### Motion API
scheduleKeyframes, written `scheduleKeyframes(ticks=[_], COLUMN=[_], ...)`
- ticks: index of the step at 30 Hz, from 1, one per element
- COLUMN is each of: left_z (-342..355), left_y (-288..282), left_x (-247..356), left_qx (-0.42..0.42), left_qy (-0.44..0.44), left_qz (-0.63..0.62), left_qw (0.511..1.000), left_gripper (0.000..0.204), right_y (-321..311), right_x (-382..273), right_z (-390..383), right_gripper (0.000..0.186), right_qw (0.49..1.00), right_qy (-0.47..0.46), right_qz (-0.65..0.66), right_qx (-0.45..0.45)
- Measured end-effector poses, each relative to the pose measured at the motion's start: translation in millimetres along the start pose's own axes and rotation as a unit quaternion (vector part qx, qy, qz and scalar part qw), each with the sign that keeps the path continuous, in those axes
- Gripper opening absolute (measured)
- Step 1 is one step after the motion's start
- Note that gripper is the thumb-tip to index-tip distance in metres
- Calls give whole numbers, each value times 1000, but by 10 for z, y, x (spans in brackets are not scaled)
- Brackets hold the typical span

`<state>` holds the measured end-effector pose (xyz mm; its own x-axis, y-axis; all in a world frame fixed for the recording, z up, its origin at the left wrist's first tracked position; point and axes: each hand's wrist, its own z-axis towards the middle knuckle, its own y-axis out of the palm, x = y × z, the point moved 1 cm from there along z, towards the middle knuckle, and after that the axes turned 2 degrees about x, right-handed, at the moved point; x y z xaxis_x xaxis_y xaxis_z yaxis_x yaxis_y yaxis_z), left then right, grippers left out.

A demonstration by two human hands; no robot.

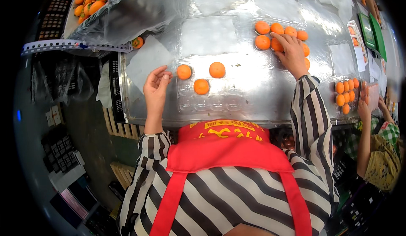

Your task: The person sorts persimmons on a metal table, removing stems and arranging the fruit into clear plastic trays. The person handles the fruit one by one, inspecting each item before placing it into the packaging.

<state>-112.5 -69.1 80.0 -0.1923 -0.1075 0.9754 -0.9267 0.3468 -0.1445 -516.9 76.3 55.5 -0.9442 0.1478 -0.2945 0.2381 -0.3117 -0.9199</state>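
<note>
Left hand (155, 87), left of the frame's centre, is half open with bent fingers, and I see nothing held in it. Just beside it, a clear plastic tray (216, 105) lies on the metal desk (268, 98), with three orange fruits (201, 87) on it. Toward the upper right, the right hand (292, 55) is partly closed, its thumb and fingers about one fruit (276, 46) of a bigger group; whether it grips firmly, I cannot tell. At the right side of the frame, I see one more fruit group (346, 96), near a co-worker's hand (363, 109).
</note>
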Motion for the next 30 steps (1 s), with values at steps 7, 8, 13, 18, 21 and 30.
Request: scheduleKeyframes(ticks=[7, 8, 13, 18, 21, 30], left_z=[-25, -23, 100, 188, 197, 242], left_y=[62, 113, 229, 227, 255, 187], left_x=[-149, -128, -128, -127, -92, -97], left_qx=[-7, -20, -110, -143, -147, -143], left_qy=[109, 154, 214, 208, 214, 211], left_qz=[278, 332, 391, 435, 440, 421], left_qw=[954, 930, 888, 864, 860, 870], left_gripper=[47, 51, 56, 60, 60, 60], right_y=[6, 3, -164, -237, -182, -152], right_x=[44, 39, -96, -244, -257, -525], right_z=[-101, -113, -168, -282, -364, -470], right_gripper=[57, 56, 49, 44, 42, 36], right_qw=[998, 996, 991, 973, 970, 949], right_qy=[53, 73, 83, 135, 127, 167], right_qz=[38, 50, 89, 173, 187, 251], right_qx=[14, 19, 56, 70, 88, 90])
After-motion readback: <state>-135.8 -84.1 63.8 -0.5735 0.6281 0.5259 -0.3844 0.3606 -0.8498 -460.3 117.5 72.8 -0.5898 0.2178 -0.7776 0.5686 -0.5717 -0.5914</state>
